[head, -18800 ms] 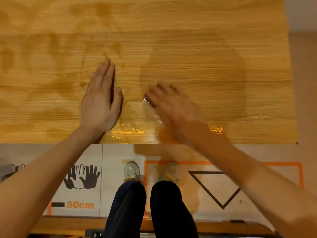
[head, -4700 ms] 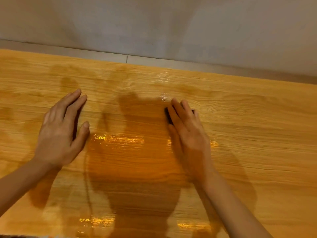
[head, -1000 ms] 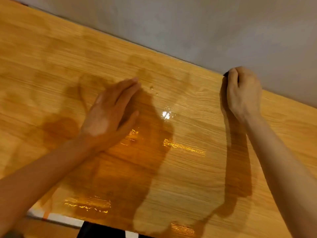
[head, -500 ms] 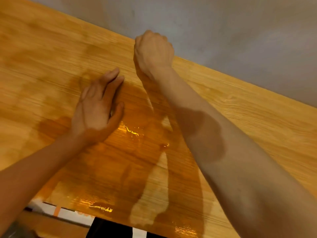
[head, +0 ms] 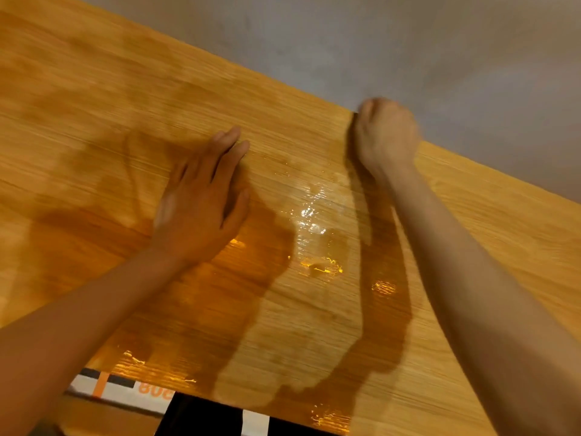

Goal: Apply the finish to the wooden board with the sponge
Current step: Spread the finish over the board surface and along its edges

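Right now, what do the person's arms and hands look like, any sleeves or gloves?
Both forearms are bare right up to the frame edge, with no sleeves showing. The left hand and right hand wear no gloves; no watch or rings are visible, though motion blur hides fine detail.

Beyond the far edge we see a plain grey wall, matt and faintly mottled, filling the top of the view. Warm light falls from above and behind us, throwing soft shadows. At the bottom edge we make out a white floor mat with orange and black markings and some orange print, too blurred to read.
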Tool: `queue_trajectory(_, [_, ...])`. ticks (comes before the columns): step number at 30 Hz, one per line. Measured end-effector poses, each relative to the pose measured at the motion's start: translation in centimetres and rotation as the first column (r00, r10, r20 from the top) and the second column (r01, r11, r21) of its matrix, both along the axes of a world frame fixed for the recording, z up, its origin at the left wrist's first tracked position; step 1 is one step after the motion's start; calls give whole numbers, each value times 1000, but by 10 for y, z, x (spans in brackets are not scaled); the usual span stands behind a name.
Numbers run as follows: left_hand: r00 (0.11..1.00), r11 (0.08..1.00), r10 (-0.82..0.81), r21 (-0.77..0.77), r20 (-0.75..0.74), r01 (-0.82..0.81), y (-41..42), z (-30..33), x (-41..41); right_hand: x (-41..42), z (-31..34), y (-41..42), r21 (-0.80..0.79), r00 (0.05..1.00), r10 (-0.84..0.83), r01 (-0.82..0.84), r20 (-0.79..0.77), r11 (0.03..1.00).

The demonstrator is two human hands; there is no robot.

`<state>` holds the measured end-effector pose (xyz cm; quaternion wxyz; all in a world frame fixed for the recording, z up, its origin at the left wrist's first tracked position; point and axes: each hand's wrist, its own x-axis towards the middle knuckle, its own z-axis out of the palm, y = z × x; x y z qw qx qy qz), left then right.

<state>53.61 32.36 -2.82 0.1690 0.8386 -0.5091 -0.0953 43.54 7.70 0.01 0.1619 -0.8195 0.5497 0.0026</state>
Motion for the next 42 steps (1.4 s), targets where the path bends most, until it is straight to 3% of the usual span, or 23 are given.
queue_trajectory(4, [1000,1000,0,-7,-3,0,0,1,-1,59,-13,33,-102,974,206,-196,98,975])
queue_trajectory(9, [1000,1000,-6,-27,21,7,2,2,-3,9,-20,85,-207,917,294,-243,270,948])
queue_trajectory(12, [999,999,-6,-33,36,7,1,0,-3,-30,-16,143,-150,867,447,-423,220,894])
queue_trajectory(15, [999,999,-13,-43,40,15,0,0,-2,-32,-14,133,-132,830,529,-512,179,849])
queue_trajectory(19, [999,999,-24,-44,47,26,1,0,-1,19,-21,81,-177,932,320,-291,172,940])
queue_trajectory(21, [999,999,-24,-37,45,25,1,0,-2,21,-23,96,-178,950,231,-196,208,964])
queue_trajectory(25, [1000,1000,-7,-30,24,8,0,1,-3,-37,-13,182,-153,920,359,-336,160,929])
queue_trajectory(27, [1000,999,-2,-33,17,2,-1,1,-3,-50,-12,183,-145,904,408,-390,131,909])
queue_trajectory(33, [999,1000,-15,-17,30,16,1,0,-3,-3,-20,87,-145,980,110,-86,167,986])
queue_trajectory(39, [1000,1000,-19,-18,20,20,1,1,-2,-67,-13,188,-159,966,207,-182,157,970])
queue_trajectory(42, [999,999,-24,-29,31,25,1,1,0,-56,-15,142,-148,970,203,-183,132,972])
